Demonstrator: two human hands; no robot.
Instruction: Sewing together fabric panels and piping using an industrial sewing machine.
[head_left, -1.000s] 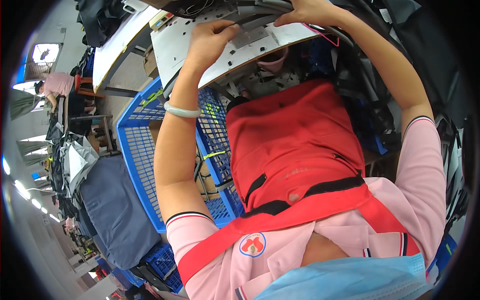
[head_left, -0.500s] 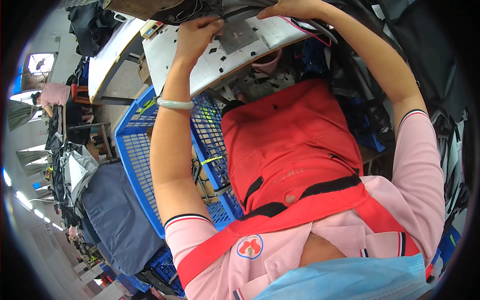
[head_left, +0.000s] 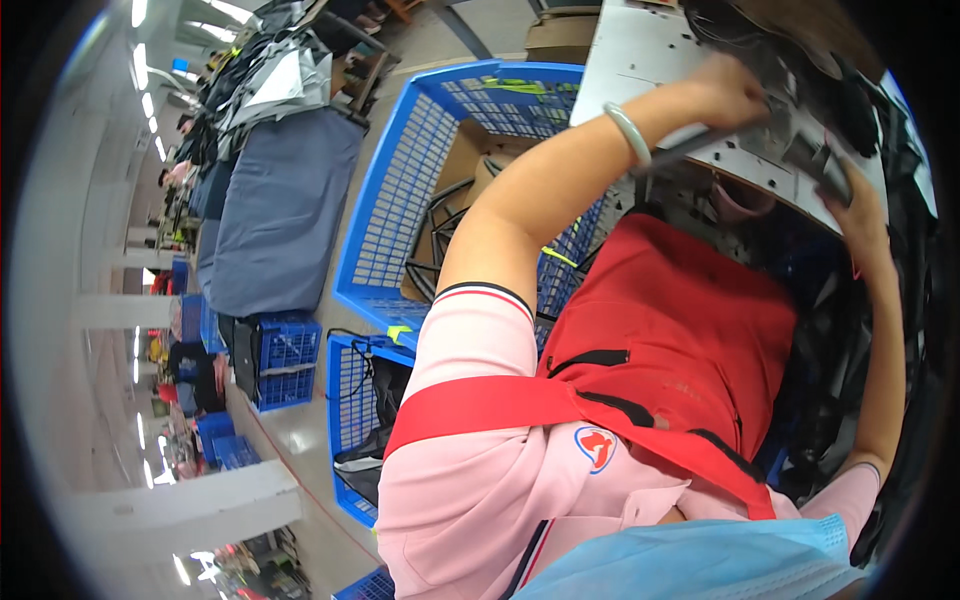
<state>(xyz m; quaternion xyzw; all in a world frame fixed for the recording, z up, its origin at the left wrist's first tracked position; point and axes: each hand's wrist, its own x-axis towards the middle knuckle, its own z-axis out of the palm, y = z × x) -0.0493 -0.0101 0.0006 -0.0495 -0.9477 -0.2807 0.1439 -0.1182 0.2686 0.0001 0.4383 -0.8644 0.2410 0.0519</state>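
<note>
My left hand (head_left: pixel 728 92), a pale bangle (head_left: pixel 628 135) on its wrist, is closed and smeared by motion over the white table. From it a blurred dark grey strip (head_left: pixel 690 148) trails out past the table's near edge. My right hand (head_left: pixel 862 212) grips a grey band of material (head_left: pixel 822 168) at the table's right side. Whether the strip and the band are one piece I cannot tell. Just beyond both hands stands a dark machine (head_left: pixel 850 112), partly cut off by the picture's rim.
Small black scraps dot the white table (head_left: pixel 625 72). Left of me a blue crate (head_left: pixel 385 190) holds black looped pieces (head_left: pixel 440 225). A pink bucket (head_left: pixel 740 200) sits under the table. Grey-blue cloth (head_left: pixel 280 210) covers a pile farther left. Black material hangs at my right.
The view has swung to the left. My left hand has come away from the machine with the dark strip, and my right hand now holds the grey band lower at the table's right side.
</note>
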